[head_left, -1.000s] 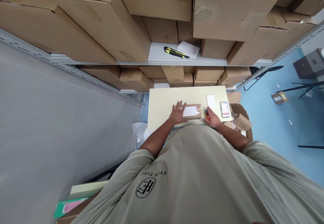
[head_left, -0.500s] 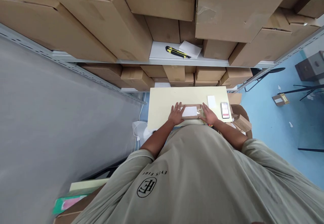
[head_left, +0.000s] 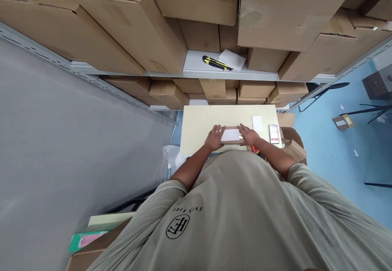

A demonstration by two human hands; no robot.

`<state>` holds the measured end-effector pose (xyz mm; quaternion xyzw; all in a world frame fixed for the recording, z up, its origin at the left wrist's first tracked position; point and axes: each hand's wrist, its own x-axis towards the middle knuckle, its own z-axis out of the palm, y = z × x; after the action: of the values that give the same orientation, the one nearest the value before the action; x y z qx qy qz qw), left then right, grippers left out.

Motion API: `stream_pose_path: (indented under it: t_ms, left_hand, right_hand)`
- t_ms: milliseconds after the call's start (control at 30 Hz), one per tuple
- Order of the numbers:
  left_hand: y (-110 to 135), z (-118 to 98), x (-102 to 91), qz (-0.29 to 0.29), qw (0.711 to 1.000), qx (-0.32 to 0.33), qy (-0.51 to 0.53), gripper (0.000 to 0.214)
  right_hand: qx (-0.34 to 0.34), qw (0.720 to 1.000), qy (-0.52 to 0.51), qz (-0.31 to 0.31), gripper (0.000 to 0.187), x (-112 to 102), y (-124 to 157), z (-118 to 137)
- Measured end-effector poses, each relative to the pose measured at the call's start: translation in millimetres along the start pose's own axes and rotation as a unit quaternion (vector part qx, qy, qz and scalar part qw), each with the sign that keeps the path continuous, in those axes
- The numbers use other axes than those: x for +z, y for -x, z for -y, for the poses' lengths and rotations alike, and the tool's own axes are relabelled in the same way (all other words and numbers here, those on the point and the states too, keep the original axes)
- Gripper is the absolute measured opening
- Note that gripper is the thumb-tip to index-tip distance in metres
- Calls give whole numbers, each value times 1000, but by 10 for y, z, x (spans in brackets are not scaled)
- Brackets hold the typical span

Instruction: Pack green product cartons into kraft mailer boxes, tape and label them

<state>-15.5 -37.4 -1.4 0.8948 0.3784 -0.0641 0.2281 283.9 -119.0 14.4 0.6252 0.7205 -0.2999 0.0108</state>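
A small flat cardboard box [head_left: 232,142] lies near the front edge of the cream table [head_left: 196,119]. A white label [head_left: 230,135] covers much of its top, and shiny clear tape shows at its right end. My left hand [head_left: 214,137] grips the left end, its fingers over the far corner and a ring on one of them. Over the right end is my right hand [head_left: 248,135], thumb at the near side and fingers across the far edge, hiding part of the tape. An orange and yellow object [head_left: 255,149] is partly visible below my right wrist.
On the table's right are a white paper [head_left: 257,123] and a phone [head_left: 274,133]. A large open carton [head_left: 294,134] holding small boxes stands beside it. Shelves of cardboard boxes [head_left: 196,1] rise beyond, with a yellow-black utility knife [head_left: 217,63]. A grey wall [head_left: 76,132] is left.
My right hand has moved inward onto the box's right end, covering more of the tape. My left hand stays at the left end. The whole view has shifted slightly.
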Motion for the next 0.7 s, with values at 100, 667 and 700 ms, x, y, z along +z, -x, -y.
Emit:
stream_pose_path:
  t_ms: [100,667,700]
  left_hand:
    - [29,54,-19,-24,1000,0,18,142]
    - [142,155,225,-40,996,-31,71,126]
    - [145,156,241,-43,996,-30,79,127]
  right_hand:
    - [-11,1000,3,-13,136,-25,76,-31]
    - [-9,996,-45,-77,116,239,440,-107]
    - [-12,997,-42,-60,114,241,440,-90]
